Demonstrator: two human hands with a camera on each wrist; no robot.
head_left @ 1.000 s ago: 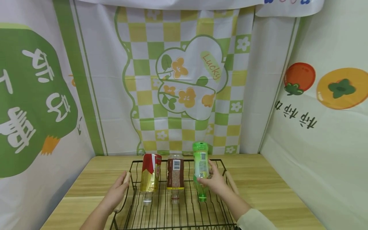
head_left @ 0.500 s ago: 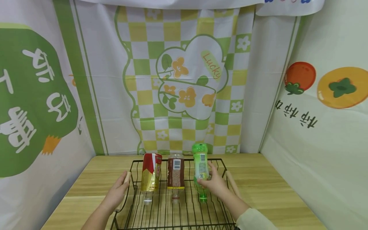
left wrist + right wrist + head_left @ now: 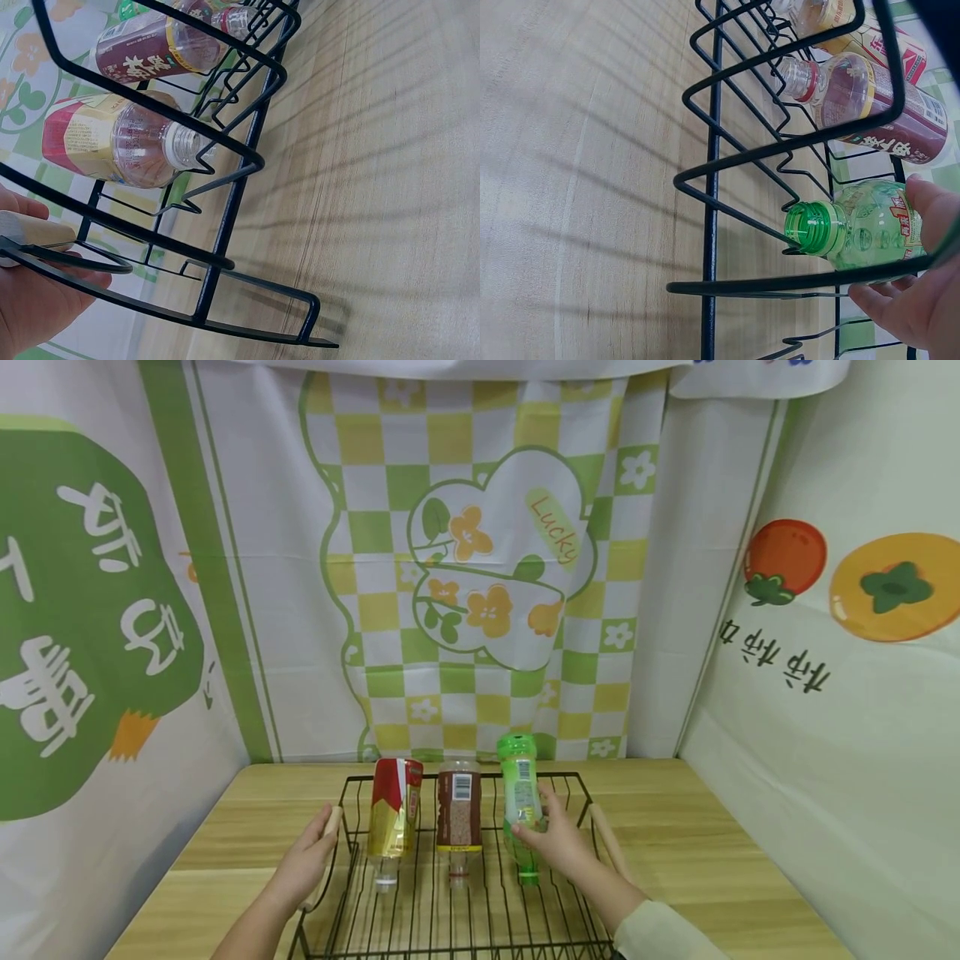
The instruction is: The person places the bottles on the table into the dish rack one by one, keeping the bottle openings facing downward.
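A black wire dish rack (image 3: pixel 711 225) with wooden side handles stands on the table. My left hand (image 3: pixel 300 864) grips its left handle (image 3: pixel 41 232), thumb and fingers on either side of the wood. Three empty plastic bottles stand neck down in the wires: a red-and-gold one (image 3: pixel 393 814) at left, a maroon-labelled one (image 3: pixel 459 810) in the middle, a green one (image 3: pixel 519 789) at right. My right hand (image 3: pixel 558 839) holds the green bottle around its body, thumb in front. That bottle's open green neck (image 3: pixel 814 227) sits among the wires, its base leaning a little left.
The wood-grain table (image 3: pixel 697 852) extends on both sides of the rack. A right wooden handle (image 3: pixel 607 839) stands beside my right forearm. Printed cloth (image 3: pixel 480 710) hangs close behind the rack, with more cloth along both sides.
The green bottle's upper end has tilted slightly left, and my right hand has shifted a little left with it. My left hand and the other two bottles stay put.
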